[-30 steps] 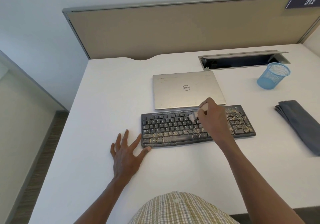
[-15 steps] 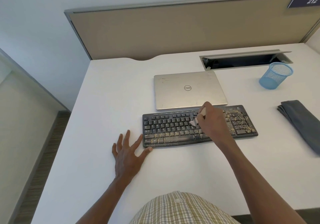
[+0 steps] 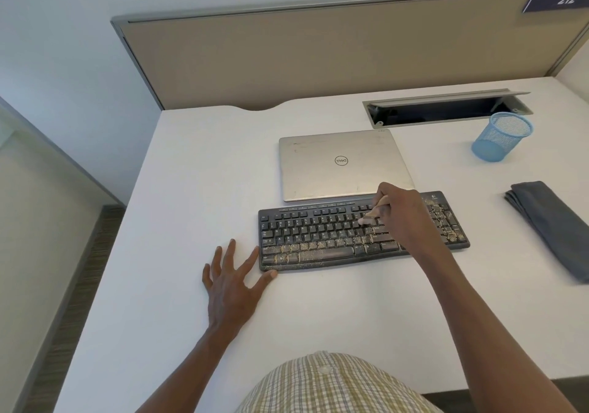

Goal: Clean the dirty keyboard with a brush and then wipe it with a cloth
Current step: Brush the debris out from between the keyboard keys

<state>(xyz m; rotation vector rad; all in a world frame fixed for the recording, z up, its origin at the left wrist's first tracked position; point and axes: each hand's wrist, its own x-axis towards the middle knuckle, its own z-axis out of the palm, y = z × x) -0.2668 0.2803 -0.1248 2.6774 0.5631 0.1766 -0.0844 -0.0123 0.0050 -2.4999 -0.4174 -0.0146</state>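
The white worktop (image 3: 178, 189) carries the same layout as a second ago: a closed Dell laptop (image 3: 341, 164) at the back, the black keyboard (image 3: 318, 237) just in front of it, a blue mesh pen cup (image 3: 502, 137) far right and a folded grey cloth (image 3: 551, 224) well apart to the right, untouched. The keyboard has not shifted on the worktop. Its upper-left rows look fairly clean, while grit still coats the bottom row, space bar and number pad, so brushing seems partly done and wiping has not begun. The left hand (image 3: 232, 285) stays flat with fingers spread, thumb tip touching the keyboard's near-left corner to steady it. The right hand (image 3: 403, 218) keeps its curled grip on the small brush (image 3: 371, 213); its pale bristles now sit on keys slightly lower and further left than half a second ago, a short sweep across the middle rows.
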